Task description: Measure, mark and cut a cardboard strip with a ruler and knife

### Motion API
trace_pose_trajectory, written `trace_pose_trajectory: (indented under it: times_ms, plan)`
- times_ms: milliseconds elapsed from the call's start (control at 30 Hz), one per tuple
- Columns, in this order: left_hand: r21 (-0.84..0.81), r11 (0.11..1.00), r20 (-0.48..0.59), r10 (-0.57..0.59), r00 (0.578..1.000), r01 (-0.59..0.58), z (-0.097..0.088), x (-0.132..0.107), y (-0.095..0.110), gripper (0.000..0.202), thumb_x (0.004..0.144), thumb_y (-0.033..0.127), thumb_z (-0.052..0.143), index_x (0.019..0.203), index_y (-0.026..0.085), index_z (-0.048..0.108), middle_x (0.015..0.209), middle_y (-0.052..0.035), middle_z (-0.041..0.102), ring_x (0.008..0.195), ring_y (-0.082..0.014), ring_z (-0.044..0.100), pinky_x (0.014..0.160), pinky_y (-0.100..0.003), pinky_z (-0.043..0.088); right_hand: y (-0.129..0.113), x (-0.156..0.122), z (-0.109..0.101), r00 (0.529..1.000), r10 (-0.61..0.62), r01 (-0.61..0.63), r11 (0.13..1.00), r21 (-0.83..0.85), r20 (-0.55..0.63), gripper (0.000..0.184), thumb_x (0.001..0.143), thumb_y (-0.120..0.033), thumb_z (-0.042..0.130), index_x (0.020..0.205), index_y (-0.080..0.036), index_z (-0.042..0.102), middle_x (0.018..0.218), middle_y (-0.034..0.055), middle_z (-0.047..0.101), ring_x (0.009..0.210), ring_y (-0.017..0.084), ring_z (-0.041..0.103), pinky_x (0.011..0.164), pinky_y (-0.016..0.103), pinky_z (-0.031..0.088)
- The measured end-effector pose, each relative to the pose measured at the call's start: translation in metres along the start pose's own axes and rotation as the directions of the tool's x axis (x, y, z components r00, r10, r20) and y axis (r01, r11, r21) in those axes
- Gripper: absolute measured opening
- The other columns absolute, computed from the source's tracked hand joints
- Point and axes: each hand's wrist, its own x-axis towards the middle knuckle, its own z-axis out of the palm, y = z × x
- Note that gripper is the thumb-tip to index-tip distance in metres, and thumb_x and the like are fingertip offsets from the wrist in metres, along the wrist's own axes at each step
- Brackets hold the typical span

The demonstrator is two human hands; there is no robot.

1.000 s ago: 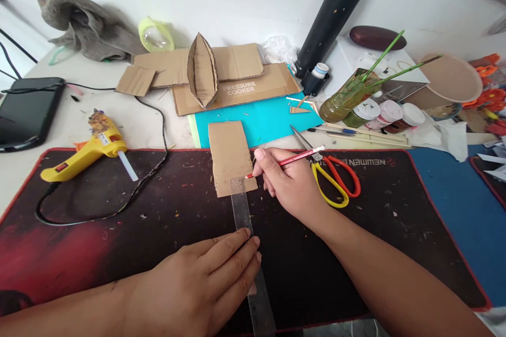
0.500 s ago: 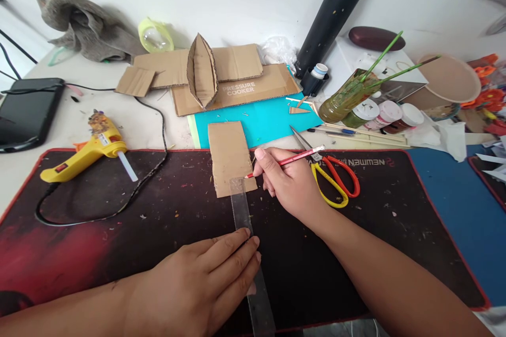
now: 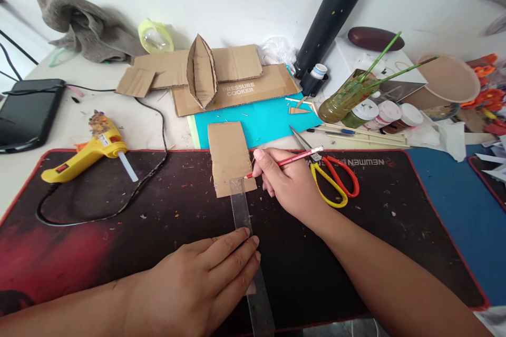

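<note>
My left hand (image 3: 209, 279) is closed over a clear plastic ruler (image 3: 242, 210), its fingers across the strip and the thumb tip partly showing at the far side. The ruler's far end overlaps the near part of a small cardboard rectangle (image 3: 229, 150). Pinched in my right hand (image 3: 282, 179) is a red pencil (image 3: 294, 158), tilted, with its tip down on the cardboard beside the ruler's end. Just beyond my right hand lie scissors (image 3: 340, 181) with one red and one yellow handle, partly hidden by the hand and pencil.
A yellow glue gun (image 3: 85, 152) with a looping cord lies on the black mat (image 3: 158, 263) at left. Behind are cut cardboard pieces (image 3: 237, 63) and a blue sheet (image 3: 264, 121). A black flask (image 3: 328, 21), paint jars (image 3: 387, 113) and a brush bottle (image 3: 342, 95) stand at back right.
</note>
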Motion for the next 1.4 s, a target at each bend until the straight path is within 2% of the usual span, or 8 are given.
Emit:
trace_pose_trajectory:
  times_ms: [533,833,1400]
  plan:
    - [-0.016,1.0,-0.018,-0.008,1.0,0.008,-0.0011,0.0023,-0.0005,0.033,0.115,0.027,0.056,0.135,0.01,0.076,0.136,-0.0102,0.082,0.132,-0.0264,0.074,0.105,-0.034,0.065,0.0009,-0.0003,0.0004,1.0,-0.017,0.017,1.0,0.007,0.004,0.054,0.11,-0.066,0.059,0.077,-0.025,0.068,0.05,-0.0062,0.051,0.05,0.014,0.052,0.058,0.032,0.043]
    - [-0.018,1.0,-0.046,-0.025,0.999,0.024,-0.0015,0.0038,-0.0017,0.036,0.117,0.024,0.046,0.129,0.011,0.077,0.132,-0.006,0.084,0.127,-0.0256,0.076,0.1,-0.032,0.066,0.0013,-0.0001,-0.0002,0.999,-0.05,0.05,0.999,0.008,0.011,0.051,0.112,-0.06,0.058,0.078,-0.024,0.068,0.05,-0.0066,0.051,0.051,0.014,0.052,0.06,0.032,0.043]
    - [-0.012,1.0,-0.024,-0.017,1.0,0.017,0.0015,-0.0004,-0.0006,0.034,0.116,0.028,0.053,0.134,0.011,0.076,0.137,-0.0097,0.082,0.133,-0.0264,0.072,0.101,-0.033,0.065,0.0024,0.0,0.0007,0.998,-0.058,0.058,0.998,0.002,0.013,0.052,0.113,-0.061,0.057,0.077,-0.025,0.067,0.05,-0.0069,0.05,0.051,0.014,0.052,0.059,0.031,0.043]
